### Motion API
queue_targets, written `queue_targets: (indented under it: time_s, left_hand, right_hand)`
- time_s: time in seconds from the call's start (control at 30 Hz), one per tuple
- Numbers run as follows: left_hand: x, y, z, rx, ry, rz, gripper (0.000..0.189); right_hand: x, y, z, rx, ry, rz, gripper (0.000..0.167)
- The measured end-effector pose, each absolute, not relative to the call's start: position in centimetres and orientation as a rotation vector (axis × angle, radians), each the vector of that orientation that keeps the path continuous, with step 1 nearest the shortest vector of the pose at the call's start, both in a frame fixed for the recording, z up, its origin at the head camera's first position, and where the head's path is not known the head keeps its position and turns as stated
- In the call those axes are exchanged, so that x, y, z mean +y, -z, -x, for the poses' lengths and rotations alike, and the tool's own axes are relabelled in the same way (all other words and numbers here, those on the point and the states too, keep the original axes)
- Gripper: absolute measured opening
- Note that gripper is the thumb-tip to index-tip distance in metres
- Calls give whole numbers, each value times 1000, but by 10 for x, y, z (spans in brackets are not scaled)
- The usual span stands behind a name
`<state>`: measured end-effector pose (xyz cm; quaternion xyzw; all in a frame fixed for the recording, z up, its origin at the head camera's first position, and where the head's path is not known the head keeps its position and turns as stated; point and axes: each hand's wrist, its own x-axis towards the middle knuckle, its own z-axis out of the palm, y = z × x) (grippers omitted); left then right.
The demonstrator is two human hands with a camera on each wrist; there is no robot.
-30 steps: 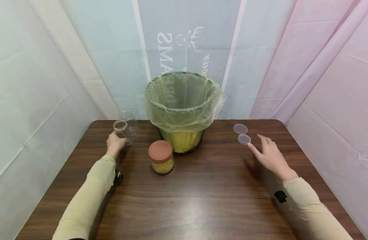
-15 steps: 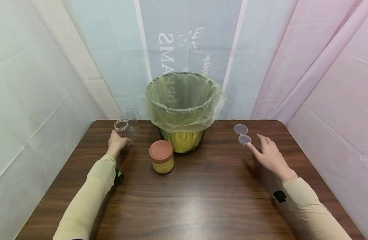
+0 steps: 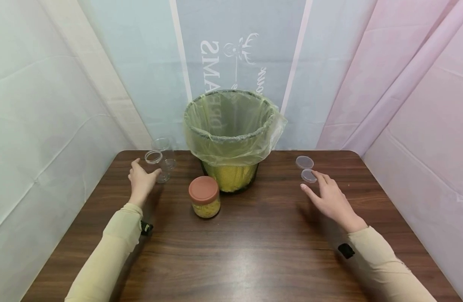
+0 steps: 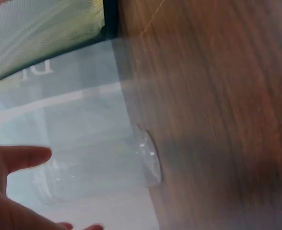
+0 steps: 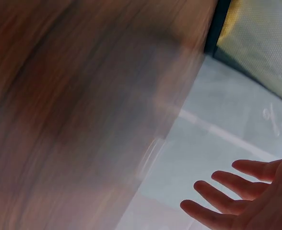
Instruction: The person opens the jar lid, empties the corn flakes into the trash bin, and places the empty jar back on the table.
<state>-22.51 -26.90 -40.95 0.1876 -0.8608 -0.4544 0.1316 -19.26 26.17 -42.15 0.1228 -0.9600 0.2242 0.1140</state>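
In the head view my left hand (image 3: pixel 141 181) is spread beside a clear, lidless jar (image 3: pixel 154 157) at the table's far left. Thumb and fingers stand apart, and the left wrist view shows a gap between them and the clear jar (image 4: pixel 100 165). A second clear jar (image 3: pixel 169 147) stands just behind the first. On the right, my right hand (image 3: pixel 332 199) hovers over the table with fingers extended, holding nothing. Its fingertips are close to the nearer of two clear round lids (image 3: pixel 308 175); the other lid (image 3: pixel 304 162) lies behind it. Whether they touch is unclear.
A mesh waste bin (image 3: pixel 231 178) with a yellowish bag stands at the back middle. In front of it sits a glass jar (image 3: pixel 204 197) with a reddish-brown lid and yellow contents. Fabric walls enclose the brown wooden table (image 3: pixel 231 260) behind and at both sides.
My left hand has let go of the front clear jar and drawn slightly left, its fingers widening. My right hand has shifted a little left, toward the nearer lid.
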Motion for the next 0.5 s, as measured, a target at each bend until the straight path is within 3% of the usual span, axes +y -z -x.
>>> queue_targets:
  time_s: [0.5]
  left_hand:
    - [-253,393,199,-2240,1199,-319,61]
  right_hand:
    - [198,407,181,-2638,-669,-589,61]
